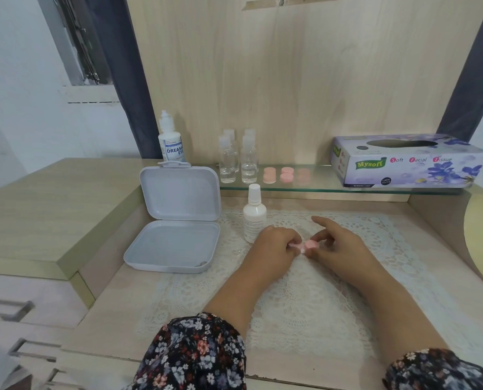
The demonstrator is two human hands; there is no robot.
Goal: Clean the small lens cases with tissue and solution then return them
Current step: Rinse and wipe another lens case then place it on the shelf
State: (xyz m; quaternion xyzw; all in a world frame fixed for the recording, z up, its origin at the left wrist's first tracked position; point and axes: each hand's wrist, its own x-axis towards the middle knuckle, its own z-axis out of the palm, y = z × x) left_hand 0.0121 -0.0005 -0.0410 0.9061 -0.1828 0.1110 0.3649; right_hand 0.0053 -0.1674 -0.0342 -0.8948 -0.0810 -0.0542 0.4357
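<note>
1. Pink plastic lens case sits pinched between both hands over the lace mat; left hand also pinches a scrap of tissue, right hand grips the case's far end.
2. It looks light, stiff and probably slippery when wet; holding it by the rims seems safest.
3. White bottle stands just beside; more pink cases wait on the glass shelf.

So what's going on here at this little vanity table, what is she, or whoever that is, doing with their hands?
A person is working on a small pink lens case over the lace mat. The right hand holds the case while the left hand pinches what looks like a bit of white tissue against it. A white bottle stands beside the hands, an open grey box lies to the left, and more pink cases wait on the glass shelf near the tissue box.
</note>
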